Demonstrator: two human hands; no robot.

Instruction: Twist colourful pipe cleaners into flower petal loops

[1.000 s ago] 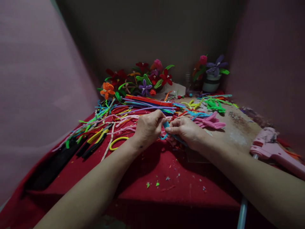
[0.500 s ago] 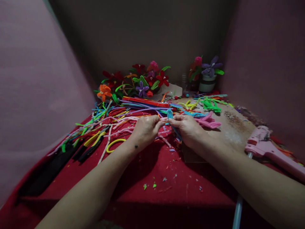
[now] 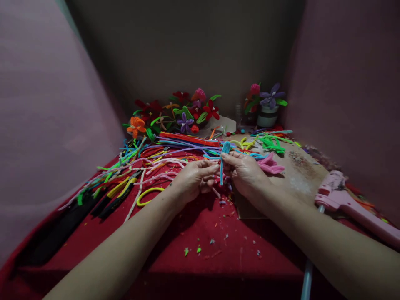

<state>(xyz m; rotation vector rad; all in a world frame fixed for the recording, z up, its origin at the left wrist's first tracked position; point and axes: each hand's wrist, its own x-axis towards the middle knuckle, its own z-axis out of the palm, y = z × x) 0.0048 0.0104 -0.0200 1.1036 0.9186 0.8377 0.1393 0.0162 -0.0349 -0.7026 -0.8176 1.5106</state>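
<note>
A light blue pipe cleaner (image 3: 225, 148), folded into a narrow loop, stands upright above the table with one straight end hanging down. My right hand (image 3: 245, 171) pinches it between thumb and fingers just below the loop. Left of it, my left hand (image 3: 198, 177) has its fingers curled and the thumb against the index finger, close to the hanging end. Whether anything is in that pinch cannot be made out. Behind my right hand lies a pink pipe-cleaner shape (image 3: 271, 163) with petal-like loops.
Loose pipe cleaners (image 3: 190, 139) lie behind my hands. Black-and-yellow pliers (image 3: 117, 193) and a yellow scissor handle (image 3: 148, 196) are on the left. A pink glue gun (image 3: 334, 191) rests at right by a brown board (image 3: 296, 183). Pipe-cleaner flowers (image 3: 184, 121) stand at the back.
My right hand has turned the blue pipe cleaner so its straight end hangs down between my hands. My left hand has lowered slightly and its fingers have loosened. The view has shifted a little.
</note>
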